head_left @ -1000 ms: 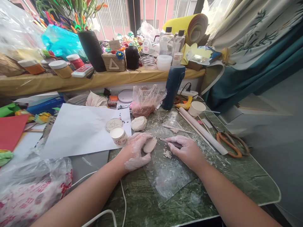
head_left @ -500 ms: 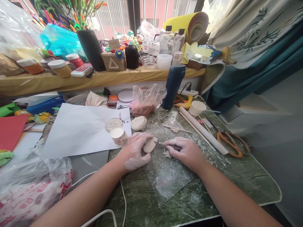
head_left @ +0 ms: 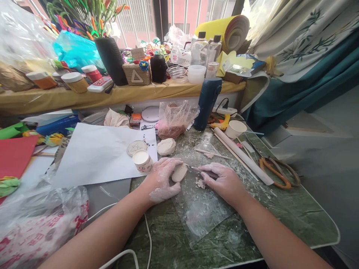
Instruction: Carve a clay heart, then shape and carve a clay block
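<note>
Sprawling beneath it all, the green desk [head_left: 291, 213] is streaked with white powder. White paper [head_left: 95, 153] covers plenty of its left side, and a clear sheet [head_left: 207, 213], dusty and smeared, lies dead centre. Out right, a pale roller [head_left: 242, 155] slants away; farther back stands the blue bottle [head_left: 206, 106], with a bag [head_left: 174, 127] of pinkish stuff next to it.

On to the hands, both floured up! The left hand [head_left: 165, 179] and right hand [head_left: 223, 179] face each other over the sheet. A printed cup [head_left: 143, 168] stands at the paper's edge, near the left one; a rough lump [head_left: 166, 147] sits just beyond those fingers, and a star-marked disc [head_left: 137, 148] behind the cup.

Smaller now: the clay oval [head_left: 180, 173], at the sheet's left side, lightly held in the left grip, fingers far side, thumb near. The right grip pinches a thin tool [head_left: 196, 169], tip right by the oval's edge; contact, can't tell. And crumbs [head_left: 200, 183], tiny ones, by the right thumb!
</note>
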Demonstrator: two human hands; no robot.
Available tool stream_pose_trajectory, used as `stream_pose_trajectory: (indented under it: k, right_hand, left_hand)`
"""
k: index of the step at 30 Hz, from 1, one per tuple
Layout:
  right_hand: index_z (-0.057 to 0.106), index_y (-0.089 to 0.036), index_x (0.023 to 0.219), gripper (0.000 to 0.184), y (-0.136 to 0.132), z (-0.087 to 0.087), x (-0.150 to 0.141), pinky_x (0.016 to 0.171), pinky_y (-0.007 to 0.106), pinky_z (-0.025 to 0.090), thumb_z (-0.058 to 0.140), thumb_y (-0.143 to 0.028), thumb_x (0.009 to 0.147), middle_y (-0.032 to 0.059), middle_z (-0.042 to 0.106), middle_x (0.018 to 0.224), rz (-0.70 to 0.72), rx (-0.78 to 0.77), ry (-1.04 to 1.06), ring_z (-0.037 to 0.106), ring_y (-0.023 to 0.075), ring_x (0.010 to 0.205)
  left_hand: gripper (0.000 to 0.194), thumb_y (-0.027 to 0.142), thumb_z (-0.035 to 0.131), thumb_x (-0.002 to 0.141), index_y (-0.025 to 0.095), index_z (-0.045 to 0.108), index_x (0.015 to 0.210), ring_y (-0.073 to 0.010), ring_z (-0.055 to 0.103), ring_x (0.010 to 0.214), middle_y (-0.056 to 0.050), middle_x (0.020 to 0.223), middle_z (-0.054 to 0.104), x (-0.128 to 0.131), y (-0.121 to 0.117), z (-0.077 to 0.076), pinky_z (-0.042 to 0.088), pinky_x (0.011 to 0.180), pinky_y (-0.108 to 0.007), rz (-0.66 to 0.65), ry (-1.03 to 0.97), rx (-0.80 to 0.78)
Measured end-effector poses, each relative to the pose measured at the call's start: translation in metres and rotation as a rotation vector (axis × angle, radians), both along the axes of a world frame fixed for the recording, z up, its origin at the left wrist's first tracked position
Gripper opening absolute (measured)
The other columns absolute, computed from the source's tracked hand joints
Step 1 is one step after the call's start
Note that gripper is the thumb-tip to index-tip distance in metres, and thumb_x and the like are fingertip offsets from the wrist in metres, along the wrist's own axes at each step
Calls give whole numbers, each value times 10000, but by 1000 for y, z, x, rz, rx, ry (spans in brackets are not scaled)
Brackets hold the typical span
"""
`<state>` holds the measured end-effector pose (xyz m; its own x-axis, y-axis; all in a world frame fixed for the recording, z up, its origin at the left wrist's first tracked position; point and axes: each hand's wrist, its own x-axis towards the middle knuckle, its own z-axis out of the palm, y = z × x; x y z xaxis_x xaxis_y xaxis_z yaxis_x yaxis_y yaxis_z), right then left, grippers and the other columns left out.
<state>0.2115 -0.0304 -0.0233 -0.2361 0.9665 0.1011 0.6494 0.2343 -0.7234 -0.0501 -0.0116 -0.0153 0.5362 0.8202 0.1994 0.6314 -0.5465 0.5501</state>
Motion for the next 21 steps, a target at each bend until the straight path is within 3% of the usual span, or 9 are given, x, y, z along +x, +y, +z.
stream_pose_trajectory:
  k: [21]
  right_hand:
    - [799,-308,1086,247,-2,0,2,946,416,580,638,-286,899,20,803,1120,20,-8,-6,738,264,1061]
  left_hand:
    - [643,181,661,706,232,567,1340,-318,560,1305,-83,1391,643,0,0,0,422,1145,-505,4,2,-15]
